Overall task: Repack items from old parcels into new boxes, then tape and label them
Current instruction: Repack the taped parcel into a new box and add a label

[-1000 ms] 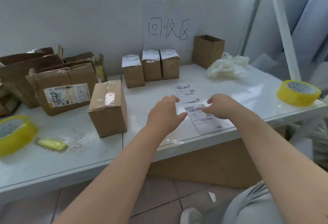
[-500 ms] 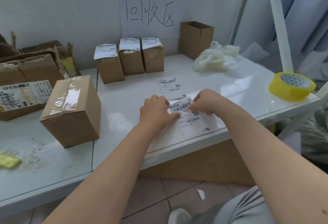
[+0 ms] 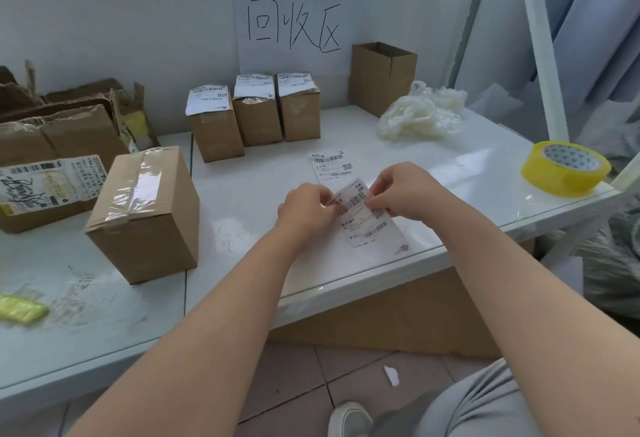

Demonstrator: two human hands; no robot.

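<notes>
While the white desk (image 3: 242,177) carries a taped box (image 3: 145,215) at left & a yellow tape roll (image 3: 564,170) far right, a shipping label (image 3: 379,232) lies near the front edge; left hand (image 3: 304,209) & right hand (image 3: 405,194) each pinch its top end w/ curled fingers (image 3: 382,190).

Left hand (image 3: 308,208), right hand (image 3: 405,190) bare; forearms (image 3: 207,315) bare. Grey fabric garment (image 3: 485,402) on leg. White shoe (image 3: 349,417), rounded toe.

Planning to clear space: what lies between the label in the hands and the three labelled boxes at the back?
Head view: a second label lies flat on the table between the held label and the three boxes.
</notes>
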